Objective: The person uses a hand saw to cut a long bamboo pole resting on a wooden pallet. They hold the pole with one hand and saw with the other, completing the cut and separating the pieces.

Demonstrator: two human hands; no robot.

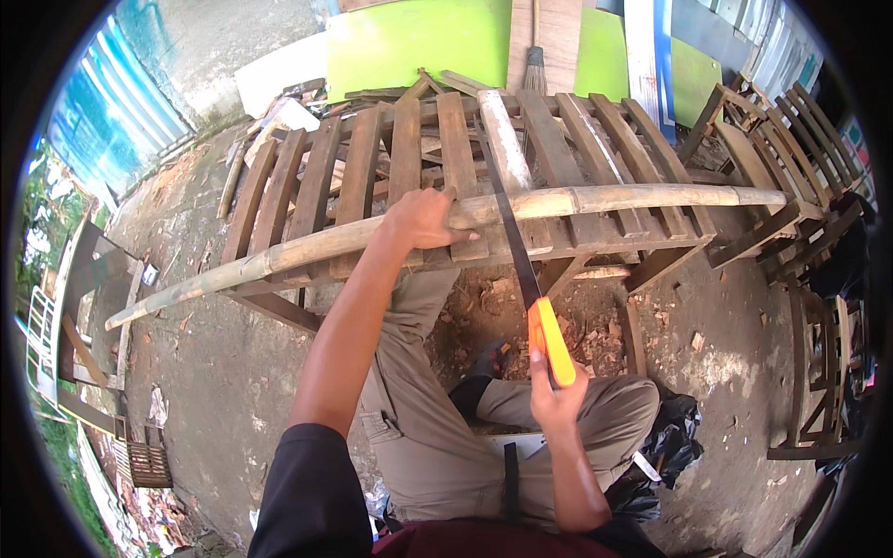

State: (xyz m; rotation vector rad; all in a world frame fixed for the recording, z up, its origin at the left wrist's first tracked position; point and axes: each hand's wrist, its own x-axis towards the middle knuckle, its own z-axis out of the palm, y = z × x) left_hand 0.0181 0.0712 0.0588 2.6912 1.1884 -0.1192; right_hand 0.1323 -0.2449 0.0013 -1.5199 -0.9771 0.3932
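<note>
We note the desk (406,149): brown, slatted wood, one slat whitened. Across its near edge we see the bamboo pole (558,201), pale tan, ringed with joints, weathered greyish toward its left end, which reaches well past the desk; it looks bowed, though our lens bends lines. The saw (522,256) crosses the pole: long dark blade, yellow-orange handle. We cannot tell the depth of any cut. Hands: our left (423,221) is curled over the pole, just left of the blade; our right (558,391) is closed round the handle.
</note>
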